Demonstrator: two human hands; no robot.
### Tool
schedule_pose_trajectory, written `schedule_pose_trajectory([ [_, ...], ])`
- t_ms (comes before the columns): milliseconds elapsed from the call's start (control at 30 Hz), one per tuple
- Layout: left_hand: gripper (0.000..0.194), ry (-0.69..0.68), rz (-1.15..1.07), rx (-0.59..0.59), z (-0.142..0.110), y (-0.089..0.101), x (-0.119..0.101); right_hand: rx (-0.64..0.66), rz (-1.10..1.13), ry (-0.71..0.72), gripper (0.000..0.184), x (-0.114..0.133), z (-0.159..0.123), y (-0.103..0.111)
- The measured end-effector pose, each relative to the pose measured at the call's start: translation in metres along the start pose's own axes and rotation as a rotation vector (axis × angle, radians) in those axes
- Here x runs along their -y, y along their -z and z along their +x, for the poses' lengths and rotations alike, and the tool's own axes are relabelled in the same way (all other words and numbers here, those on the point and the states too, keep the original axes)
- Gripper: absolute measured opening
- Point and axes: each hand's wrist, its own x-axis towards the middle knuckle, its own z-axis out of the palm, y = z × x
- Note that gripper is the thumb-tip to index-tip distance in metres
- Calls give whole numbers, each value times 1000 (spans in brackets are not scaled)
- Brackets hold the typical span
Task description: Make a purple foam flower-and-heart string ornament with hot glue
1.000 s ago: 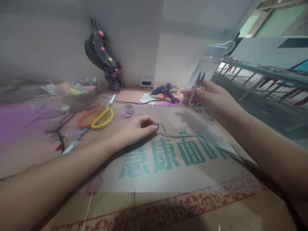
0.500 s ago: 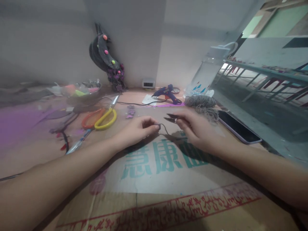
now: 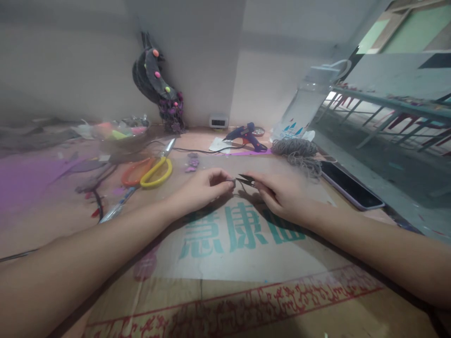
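My left hand [image 3: 206, 188] is closed in a pinch on a small dark bit of grey yarn [image 3: 231, 180] over the printed cardboard. My right hand [image 3: 285, 192] grips a pair of thread snips [image 3: 245, 180], blades apart and pointing left. Their tips are right beside the yarn at my left fingertips; whether they touch it I cannot tell. The snips' handles are hidden in my palm. A loose skein of grey yarn [image 3: 294, 148] lies just beyond my right hand.
Large scissors [image 3: 157, 174] with red and yellow handles lie left. At the back are a dark crescent ornament [image 3: 153, 77], a small digital display [image 3: 218, 122], a blue glue gun [image 3: 248, 137] and a water bottle [image 3: 299, 108]. A phone [image 3: 352, 185] rests at the right edge.
My right hand has come down and left from near the bottle, bringing the thread snips to the yarn at my left fingertips. My left hand has stayed nearly still.
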Motion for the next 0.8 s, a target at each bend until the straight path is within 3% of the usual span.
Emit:
schedule_pose_trajectory([
  [467,17,-1,9,3,-1,-1,-2,23,-43,44,37,3,2,1],
  [800,20,2,13,3,-1,-1,-1,-85,-62,102,36,3,4,2],
])
